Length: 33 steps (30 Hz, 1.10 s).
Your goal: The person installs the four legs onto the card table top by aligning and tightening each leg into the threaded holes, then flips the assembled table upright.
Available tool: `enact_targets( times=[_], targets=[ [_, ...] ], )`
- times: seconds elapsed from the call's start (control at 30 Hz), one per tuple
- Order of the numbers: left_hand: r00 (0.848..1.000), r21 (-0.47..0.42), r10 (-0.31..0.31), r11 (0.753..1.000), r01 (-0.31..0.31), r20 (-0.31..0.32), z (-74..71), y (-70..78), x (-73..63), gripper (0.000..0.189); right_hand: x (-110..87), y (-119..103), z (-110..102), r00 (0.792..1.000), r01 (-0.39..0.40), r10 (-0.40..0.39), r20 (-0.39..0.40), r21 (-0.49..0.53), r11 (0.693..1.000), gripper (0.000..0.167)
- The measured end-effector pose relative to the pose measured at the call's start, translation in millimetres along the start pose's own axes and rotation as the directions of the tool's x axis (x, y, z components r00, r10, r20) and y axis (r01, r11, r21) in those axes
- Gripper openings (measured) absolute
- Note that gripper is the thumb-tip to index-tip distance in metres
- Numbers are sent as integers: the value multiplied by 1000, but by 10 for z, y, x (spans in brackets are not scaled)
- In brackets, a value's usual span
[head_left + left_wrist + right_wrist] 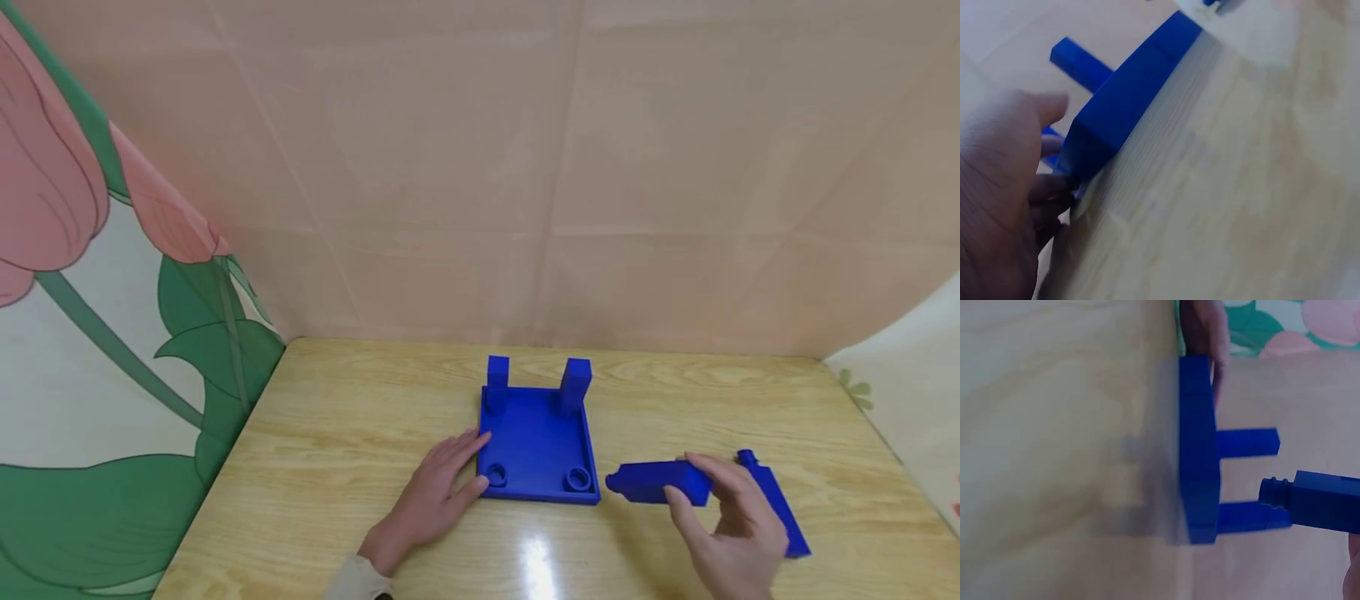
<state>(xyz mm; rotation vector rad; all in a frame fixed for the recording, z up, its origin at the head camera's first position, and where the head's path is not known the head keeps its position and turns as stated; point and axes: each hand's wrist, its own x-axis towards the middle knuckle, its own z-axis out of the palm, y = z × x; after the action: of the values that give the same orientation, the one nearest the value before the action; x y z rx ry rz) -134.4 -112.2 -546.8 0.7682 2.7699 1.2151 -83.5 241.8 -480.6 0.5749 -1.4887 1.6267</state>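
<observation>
A square blue board [534,446] with a raised rim lies on the table, like a small upturned tabletop. Two blue legs [498,383] stand upright at its far corners, and ring-shaped sockets [577,479] show at its near corners. My left hand [438,487] rests against the board's left side, fingers extended, thumb by the near corner. To the right of the board, my right hand [738,521] pinches a loose blue leg [648,482] between thumb and fingers. That leg's threaded end [1274,493] points toward the board, apart from it.
Another blue leg [776,504] lies on the wooden table [337,417], partly behind my right hand. A plain pinkish cloth [420,183] hangs behind the table. Flower-printed cloth [112,350] borders the left side, and pale cloth [911,392] the right.
</observation>
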Motion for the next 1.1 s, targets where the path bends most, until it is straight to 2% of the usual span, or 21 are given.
enact_targets(
  times=[0.2, 0.4, 0.5, 0.83, 1.1],
  targets=[
    [999, -27, -15, 1000, 16, 31, -65, -110, -25, 74, 127, 16, 314, 993, 53, -60, 101, 66, 996, 42],
    [999, -56, -21, 998, 23, 35, -66, -152, -26, 80, 226, 21, 704, 982, 113, -138, 125, 191, 975, 38],
    [999, -61, -21, 998, 23, 28, -58, -155, -32, 80, 236, 49, 847, 978, 119, -150, 143, 203, 972, 37],
    [1000, -59, -21, 998, 22, 17, -48, -138, -24, 82, 145, 324, 1102, 974, 70, -97, 205, 139, 988, 34],
    [1000, -23, 21, 1000, -21, -14, -24, -171, -14, 83, 53, 458, 1246, 963, 24, -17, 268, -25, 999, 36]
  ],
)
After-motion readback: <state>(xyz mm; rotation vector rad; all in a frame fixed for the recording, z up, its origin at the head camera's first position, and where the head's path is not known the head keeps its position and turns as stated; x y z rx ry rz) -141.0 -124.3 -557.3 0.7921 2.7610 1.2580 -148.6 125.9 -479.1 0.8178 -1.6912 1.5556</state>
